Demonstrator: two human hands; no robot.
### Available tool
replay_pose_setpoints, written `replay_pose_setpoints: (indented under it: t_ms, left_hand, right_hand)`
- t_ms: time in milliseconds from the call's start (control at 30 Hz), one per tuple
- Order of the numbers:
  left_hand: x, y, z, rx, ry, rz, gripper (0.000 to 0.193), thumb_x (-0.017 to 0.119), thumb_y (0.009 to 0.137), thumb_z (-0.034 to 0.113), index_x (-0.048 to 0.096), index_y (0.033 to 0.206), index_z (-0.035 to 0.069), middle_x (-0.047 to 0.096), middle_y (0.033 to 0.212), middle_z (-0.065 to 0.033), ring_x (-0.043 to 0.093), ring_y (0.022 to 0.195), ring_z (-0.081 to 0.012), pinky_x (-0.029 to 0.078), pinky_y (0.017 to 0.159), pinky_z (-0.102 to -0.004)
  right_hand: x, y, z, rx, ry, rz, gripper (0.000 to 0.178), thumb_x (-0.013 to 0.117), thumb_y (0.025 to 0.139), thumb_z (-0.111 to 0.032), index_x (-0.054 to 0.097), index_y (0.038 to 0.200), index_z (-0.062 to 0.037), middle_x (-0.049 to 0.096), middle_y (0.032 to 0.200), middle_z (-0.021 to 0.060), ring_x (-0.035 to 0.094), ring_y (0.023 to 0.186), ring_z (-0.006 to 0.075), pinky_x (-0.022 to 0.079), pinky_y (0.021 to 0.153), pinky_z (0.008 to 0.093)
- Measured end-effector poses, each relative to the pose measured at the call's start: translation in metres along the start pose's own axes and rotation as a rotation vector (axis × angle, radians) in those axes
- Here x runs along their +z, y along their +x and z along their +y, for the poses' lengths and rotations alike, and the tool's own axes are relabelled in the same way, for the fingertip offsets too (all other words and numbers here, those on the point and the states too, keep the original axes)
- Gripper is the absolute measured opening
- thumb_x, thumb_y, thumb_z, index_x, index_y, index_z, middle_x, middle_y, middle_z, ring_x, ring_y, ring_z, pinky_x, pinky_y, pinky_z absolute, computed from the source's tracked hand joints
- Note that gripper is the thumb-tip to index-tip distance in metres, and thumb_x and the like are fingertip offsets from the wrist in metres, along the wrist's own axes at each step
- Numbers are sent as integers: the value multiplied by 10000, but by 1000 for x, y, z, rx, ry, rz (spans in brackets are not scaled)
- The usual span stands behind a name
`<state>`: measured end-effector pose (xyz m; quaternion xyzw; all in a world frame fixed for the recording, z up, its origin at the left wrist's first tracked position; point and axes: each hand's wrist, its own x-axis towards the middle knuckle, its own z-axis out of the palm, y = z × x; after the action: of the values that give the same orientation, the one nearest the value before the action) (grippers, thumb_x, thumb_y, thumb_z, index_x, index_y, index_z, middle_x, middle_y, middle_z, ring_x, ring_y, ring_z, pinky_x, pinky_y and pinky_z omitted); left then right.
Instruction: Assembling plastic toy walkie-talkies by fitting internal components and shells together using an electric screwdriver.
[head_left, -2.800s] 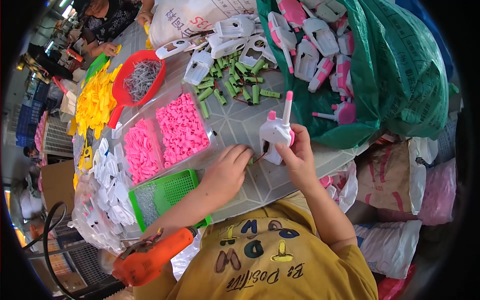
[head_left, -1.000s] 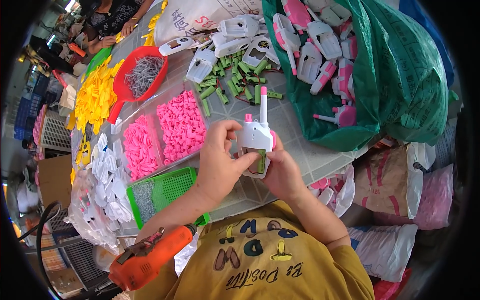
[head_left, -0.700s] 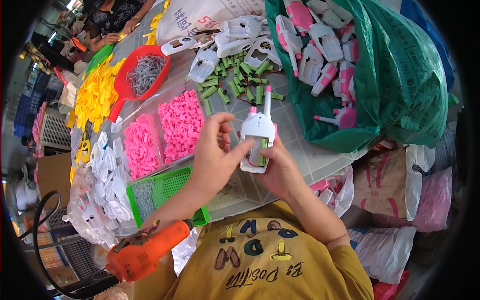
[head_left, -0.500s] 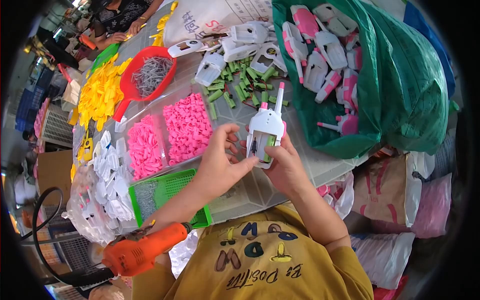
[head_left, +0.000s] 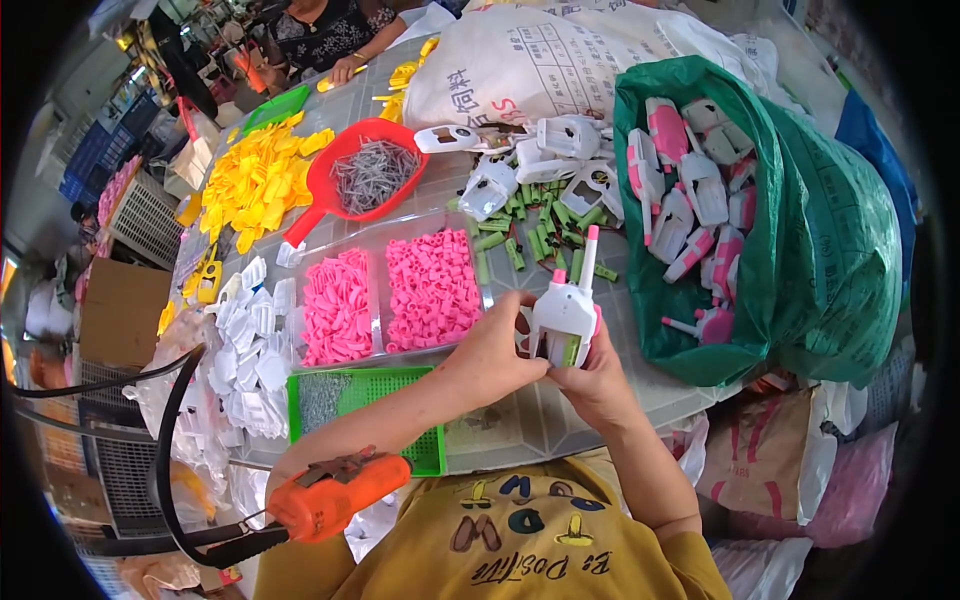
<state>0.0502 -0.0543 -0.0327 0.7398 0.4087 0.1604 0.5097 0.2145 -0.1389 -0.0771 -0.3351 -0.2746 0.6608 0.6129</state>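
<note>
A white plastic toy housing [head_left: 564, 318] with a pink-tipped antenna stands tilted between my hands, a green battery showing inside its hollow. My right hand [head_left: 600, 382] grips its right side and lower end. My left hand [head_left: 497, 352] is closed at its left side, thumb near the lower edge; a white piece with holes [head_left: 523, 330] shows by these fingers, and whether it belongs to the housing I cannot tell. Beyond lie green batteries [head_left: 540, 235] with wires and several white housings [head_left: 560, 145]. An orange electric screwdriver [head_left: 340, 495] hangs by my left forearm.
Left are trays of pink parts [head_left: 432, 290], white parts [head_left: 250, 350], a green basket [head_left: 437, 455] with small metal pieces, a red scoop [head_left: 318, 185] of screws and yellow parts [head_left: 255, 180]. Right stands a green sack [head_left: 830, 240] of pink-and-white housings. Another person's hand [head_left: 345, 70] is at the far edge.
My left hand has come in against the housing's left side, and the housing is tilted differently. The whole view has shifted, the table's contents now appearing further right and lower.
</note>
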Motion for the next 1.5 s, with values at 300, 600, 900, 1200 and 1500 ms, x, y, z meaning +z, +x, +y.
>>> replay_pose_setpoints:
  t_ms: [300,600,900,1200,1500]
  left_hand:
    - [-47,34,-17,195,232,399,483,736,901,165,530,1314,21,642,992,-149,659,816,-288,541,747,-417]
    - [-49,101,-37,239,1171,73,213,562,927,184,757,910,98,738,980,-128,683,997,-299,438,948,-578]
    - [-70,53,-38,602,799,445,140,618,924,163,640,1031,76,681,1073,-77,651,1056,-289,428,1013,-534]
    - [-277,-53,-172,-323,792,894,277,663,865,180,717,1086,23,724,1017,-229,683,1028,-411,542,900,-492]
    - [-292,-42,-206,-782,810,567,652,827,746,409,674,1254,30,699,1250,-227,666,1188,-384,531,1019,-467]
  right_hand:
    - [-13,25,-16,-126,247,316,871,525,668,144,408,1483,-140,589,1379,146,645,1155,356,564,985,513]
    - [-21,25,25,-44,278,182,735,607,799,-2,436,1496,-161,593,1380,128,629,1200,352,547,990,536]
    - [-23,25,25,20,245,57,722,743,901,-205,372,1521,-199,549,1399,126,573,1273,410,494,1046,595]
    - [-12,18,22,141,265,-12,862,654,758,-29,363,1550,-209,538,1442,174,576,1272,446,498,1023,672]
    - [-23,19,22,166,314,38,901,601,735,-16,338,1582,-174,509,1497,185,570,1280,474,514,1025,638]
